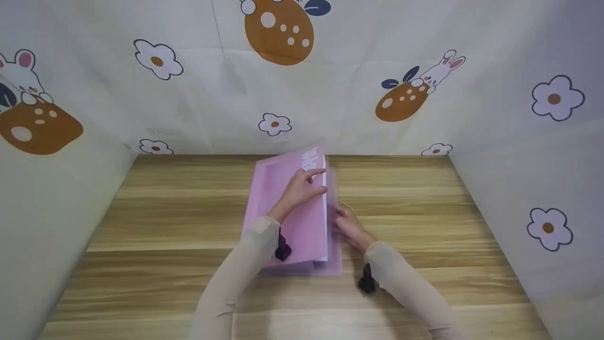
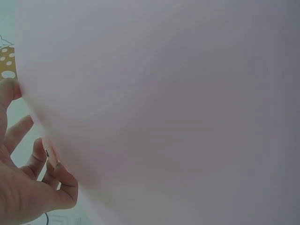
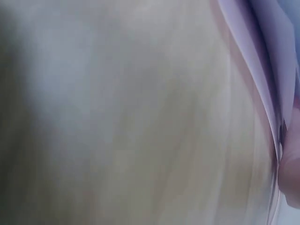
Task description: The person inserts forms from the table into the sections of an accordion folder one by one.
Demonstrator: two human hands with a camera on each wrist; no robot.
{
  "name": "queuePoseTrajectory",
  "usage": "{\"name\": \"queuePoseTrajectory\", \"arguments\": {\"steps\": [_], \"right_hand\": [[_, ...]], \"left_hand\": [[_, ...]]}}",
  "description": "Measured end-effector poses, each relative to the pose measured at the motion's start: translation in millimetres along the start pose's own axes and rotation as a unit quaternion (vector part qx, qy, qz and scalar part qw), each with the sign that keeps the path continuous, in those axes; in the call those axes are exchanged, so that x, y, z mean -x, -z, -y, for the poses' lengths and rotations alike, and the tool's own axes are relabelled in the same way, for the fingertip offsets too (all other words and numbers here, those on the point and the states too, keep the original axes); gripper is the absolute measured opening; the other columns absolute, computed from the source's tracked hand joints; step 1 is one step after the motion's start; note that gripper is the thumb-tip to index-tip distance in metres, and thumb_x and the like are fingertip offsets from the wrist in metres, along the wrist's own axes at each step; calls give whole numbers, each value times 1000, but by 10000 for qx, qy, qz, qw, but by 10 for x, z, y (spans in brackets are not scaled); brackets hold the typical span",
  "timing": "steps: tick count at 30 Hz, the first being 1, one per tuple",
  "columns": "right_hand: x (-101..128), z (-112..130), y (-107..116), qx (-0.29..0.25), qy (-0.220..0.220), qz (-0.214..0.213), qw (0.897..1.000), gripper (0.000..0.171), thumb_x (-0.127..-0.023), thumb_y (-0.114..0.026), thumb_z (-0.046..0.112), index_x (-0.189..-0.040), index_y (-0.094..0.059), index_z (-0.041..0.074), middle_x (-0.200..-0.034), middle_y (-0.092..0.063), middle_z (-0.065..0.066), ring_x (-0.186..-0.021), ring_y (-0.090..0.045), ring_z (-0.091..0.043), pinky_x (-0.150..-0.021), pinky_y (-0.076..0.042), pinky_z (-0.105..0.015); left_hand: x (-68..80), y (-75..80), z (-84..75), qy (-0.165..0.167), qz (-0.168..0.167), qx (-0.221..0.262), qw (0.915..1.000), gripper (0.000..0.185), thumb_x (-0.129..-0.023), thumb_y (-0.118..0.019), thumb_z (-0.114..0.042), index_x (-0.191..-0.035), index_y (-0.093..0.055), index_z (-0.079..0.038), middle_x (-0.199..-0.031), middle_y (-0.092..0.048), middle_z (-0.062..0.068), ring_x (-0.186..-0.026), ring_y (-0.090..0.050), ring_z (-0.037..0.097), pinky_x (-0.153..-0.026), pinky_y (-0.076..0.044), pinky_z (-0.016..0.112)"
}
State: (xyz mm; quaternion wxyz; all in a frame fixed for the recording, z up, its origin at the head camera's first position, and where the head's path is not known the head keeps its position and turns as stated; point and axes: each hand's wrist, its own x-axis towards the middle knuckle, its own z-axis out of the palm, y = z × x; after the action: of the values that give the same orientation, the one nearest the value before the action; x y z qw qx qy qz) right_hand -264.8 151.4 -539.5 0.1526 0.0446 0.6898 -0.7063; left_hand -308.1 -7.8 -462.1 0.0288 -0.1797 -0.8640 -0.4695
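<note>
r wrist view blurred, r fingers (image 3: 289,180) cut off
</note>
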Motion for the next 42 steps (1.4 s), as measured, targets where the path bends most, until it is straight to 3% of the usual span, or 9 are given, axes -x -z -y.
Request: {"name": "queuePoseTrajectory", "arguments": {"steps": [3, 8, 18, 23, 31, 37, 42], "right_hand": [[-9, 33, 104, -158, 52, -101, 9998, 53, -76, -43, -10, -129, -37, -6, -102, -54, -16, -81, -55, -18, -70, -47, -31], [-9, 83, 292, -296, 286, -190, 9990, 48, -79, -42, -11, -127, -37, -10, -106, -55, -23, -82, -60, -21, -69, -48, -28], [34, 195, 545, 127, 395, -541, 9977, 38, -85, -43, -9, -123, -42, -10, -113, -50, -27, -88, -59, -28, -74, -46, -34], [41, 206, 684, 328, 736, -647, 9946, 36, -84, -43, -12, -120, -42, -14, -110, -49, -32, -89, -58, -33, -75, -46, -34], [78, 311, 881, 651, 967, -987, 9883, 35, -84, -46, -8, -119, -44, -13, -108, -49, -31, -91, -56, -32, -73, -46, -36], [132, 449, 995, 738, 1202, -1055, 9844, 34, -85, -43, -9, -118, -44, -13, -111, -48, -31, -95, -54, -34, -80, -42, -43], [203, 576, 1098, 1226, 1524, -1103, 9745, 31, -86, -45, -6, -117, -48, -9, -108, -51, -26, -93, -55, -32, -77, -44, -39]], "left_hand": [[0, -13, -1, 46, 14, -2, 10000, 48, -71, -70, -19, -117, -59, -9, -87, -48, 9, -80, -45, 21, -64, -35, 29], [-2, -53, 6, 89, 43, -133, 9999, 49, -71, -71, -20, -117, -59, -10, -87, -48, 9, -78, -44, 20, -64, -34, 29], [0, -148, -5, 34, 232, -954, 9952, 49, -73, -69, -27, -118, -58, -12, -87, -48, 13, -74, -42, 20, -64, -33, 31], [8, -215, 1, 189, 330, -1293, 9909, 50, -73, -68, -30, -119, -57, -15, -83, -45, 8, -73, -38, 19, -64, -32, 30], [40, -332, 12, 665, 542, -1530, 9845, 54, -74, -66, -37, -124, -53, -21, -96, -43, 9, -84, -40, 22, -66, -35, 31], [62, -404, 55, 625, 545, -1678, 9823, 56, -74, -67, -38, -125, -52, -21, -96, -42, 8, -83, -38, 21, -65, -35, 31], [84, -454, 94, 538, 468, -1847, 9802, 56, -74, -66, -40, -125, -51, -22, -95, -42, 7, -83, -38, 22, -65, -35, 32]]}}
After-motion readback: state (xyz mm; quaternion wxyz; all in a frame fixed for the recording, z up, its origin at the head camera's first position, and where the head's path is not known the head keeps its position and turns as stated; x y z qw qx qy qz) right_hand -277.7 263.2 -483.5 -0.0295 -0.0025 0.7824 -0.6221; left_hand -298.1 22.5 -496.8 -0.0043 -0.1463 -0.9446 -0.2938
